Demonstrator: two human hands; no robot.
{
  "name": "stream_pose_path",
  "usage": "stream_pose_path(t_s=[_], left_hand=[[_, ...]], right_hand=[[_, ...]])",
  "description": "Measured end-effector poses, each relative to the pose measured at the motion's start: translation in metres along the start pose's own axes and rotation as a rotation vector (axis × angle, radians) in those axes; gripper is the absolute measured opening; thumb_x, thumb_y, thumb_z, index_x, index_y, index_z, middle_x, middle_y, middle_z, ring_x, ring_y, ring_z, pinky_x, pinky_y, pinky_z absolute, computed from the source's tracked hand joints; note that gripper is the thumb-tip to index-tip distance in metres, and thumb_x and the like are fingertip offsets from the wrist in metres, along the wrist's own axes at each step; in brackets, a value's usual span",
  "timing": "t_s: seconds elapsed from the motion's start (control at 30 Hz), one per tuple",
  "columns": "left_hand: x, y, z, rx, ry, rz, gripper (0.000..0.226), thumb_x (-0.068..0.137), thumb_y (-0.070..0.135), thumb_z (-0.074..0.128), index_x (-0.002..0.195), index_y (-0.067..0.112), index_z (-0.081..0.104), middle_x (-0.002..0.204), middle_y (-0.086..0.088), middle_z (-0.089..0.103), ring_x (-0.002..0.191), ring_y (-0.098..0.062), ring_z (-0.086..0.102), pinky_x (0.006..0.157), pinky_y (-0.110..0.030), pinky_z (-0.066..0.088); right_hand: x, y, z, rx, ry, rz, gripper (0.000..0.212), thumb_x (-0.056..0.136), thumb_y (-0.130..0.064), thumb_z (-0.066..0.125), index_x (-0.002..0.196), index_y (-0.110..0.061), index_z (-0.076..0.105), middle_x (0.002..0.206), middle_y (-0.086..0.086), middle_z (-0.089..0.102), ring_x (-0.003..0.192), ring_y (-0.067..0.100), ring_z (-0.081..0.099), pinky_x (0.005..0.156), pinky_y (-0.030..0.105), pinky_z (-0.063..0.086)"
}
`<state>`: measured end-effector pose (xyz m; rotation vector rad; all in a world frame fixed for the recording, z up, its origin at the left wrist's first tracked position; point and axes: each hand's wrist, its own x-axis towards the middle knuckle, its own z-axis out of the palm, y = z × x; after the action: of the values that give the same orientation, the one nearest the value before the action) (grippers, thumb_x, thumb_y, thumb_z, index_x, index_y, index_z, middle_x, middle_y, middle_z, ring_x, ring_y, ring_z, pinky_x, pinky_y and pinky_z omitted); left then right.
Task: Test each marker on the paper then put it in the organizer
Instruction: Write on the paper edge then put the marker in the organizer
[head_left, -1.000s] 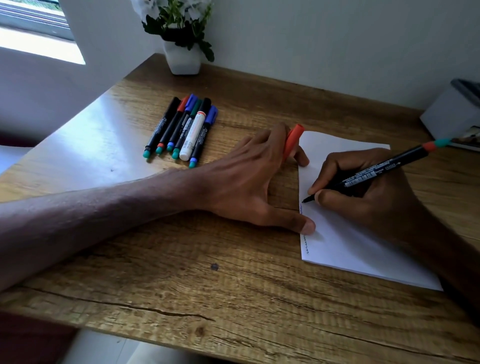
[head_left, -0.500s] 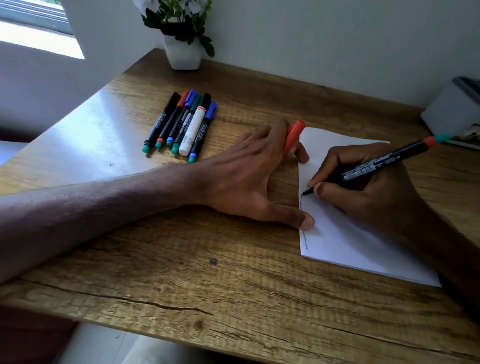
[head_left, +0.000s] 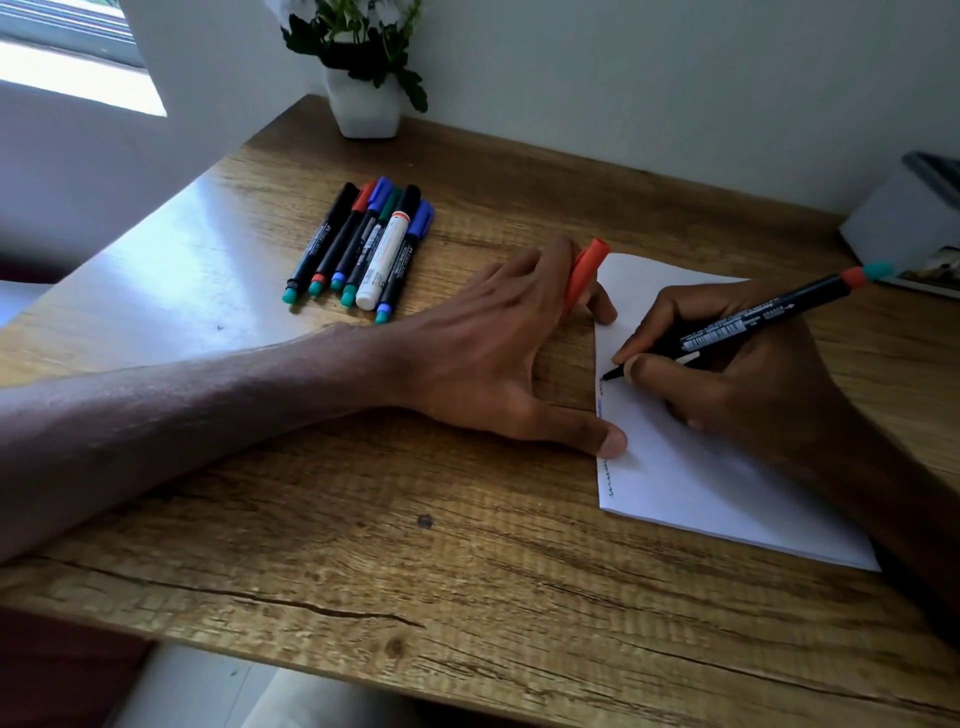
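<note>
I'm mid-test: my right hand (head_left: 737, 384) grips the marker (head_left: 753, 325), tip on the paper's (head_left: 691, 483) left edge, my left hand (head_left: 483, 353) pins the paper and pinches the cap (head_left: 584, 273), so recapping comes next, then the far-right organizer (head_left: 904, 228).

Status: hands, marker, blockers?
Left hand: cap between fingers, thumb on paper. Right hand grips marker, tip on paper. Six markers lie aside. No blockers.
</note>
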<state>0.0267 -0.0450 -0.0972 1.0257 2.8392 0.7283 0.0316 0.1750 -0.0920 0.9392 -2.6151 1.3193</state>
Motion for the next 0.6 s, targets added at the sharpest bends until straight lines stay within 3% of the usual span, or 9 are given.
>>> stream_pose_path(t_s=[0.23, 0.43, 0.6], left_hand=[[0.0001, 0.0004, 0.0001, 0.000, -0.002, -0.007, 0.098, 0.067, 0.076, 0.073, 0.138, 0.022, 0.034, 0.134, 0.016, 0.039, 0.128, -0.005, 0.036, 0.111, -0.027, 0.032], [-0.0002, 0.0014, -0.0006, 0.008, -0.015, -0.015, 0.099, 0.066, 0.076, 0.073, 0.139, 0.022, 0.033, 0.135, 0.015, 0.038, 0.127, -0.005, 0.036, 0.111, -0.029, 0.034], [-0.0004, 0.0020, 0.0000, 0.011, -0.016, -0.012, 0.099, 0.067, 0.077, 0.073, 0.140, 0.023, 0.034, 0.134, 0.015, 0.037, 0.128, -0.005, 0.035, 0.111, -0.030, 0.034]], right_hand=[[-0.0010, -0.0021, 0.0014, 0.010, 0.028, 0.032, 0.011, 0.081, 0.009, 0.073, 0.078, -0.001, 0.073, 0.073, 0.005, 0.071, 0.049, 0.004, 0.063, 0.046, 0.009, 0.043], [-0.0005, -0.0016, 0.0010, 0.023, 0.052, 0.058, 0.010, 0.083, 0.004, 0.073, 0.078, -0.005, 0.073, 0.067, 0.002, 0.071, 0.036, 0.016, 0.056, 0.036, 0.023, 0.045], [0.0000, -0.0013, -0.0002, 0.020, 0.047, 0.067, 0.007, 0.083, 0.002, 0.072, 0.080, -0.003, 0.073, 0.068, 0.006, 0.071, 0.034, 0.019, 0.055, 0.035, 0.026, 0.046]])
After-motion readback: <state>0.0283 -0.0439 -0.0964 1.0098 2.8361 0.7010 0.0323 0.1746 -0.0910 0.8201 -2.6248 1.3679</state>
